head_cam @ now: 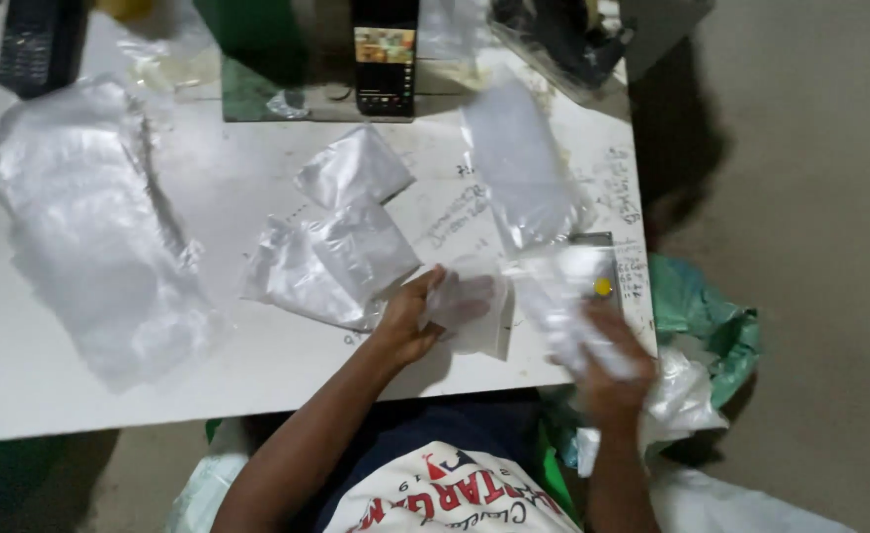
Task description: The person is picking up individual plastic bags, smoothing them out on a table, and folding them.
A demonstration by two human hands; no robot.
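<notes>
My left hand grips a small clear plastic packet near the front edge of the white table. My right hand is blurred at the table's front right corner, closed on a crumpled clear plastic bag. A few flat clear pouches lie just left of my left hand.
A big heap of clear plastic bags covers the table's left side. A phone stands upright at the back, with a dark calculator at the far left. A long clear bag lies back right. Green and white sacks sit on the floor at right.
</notes>
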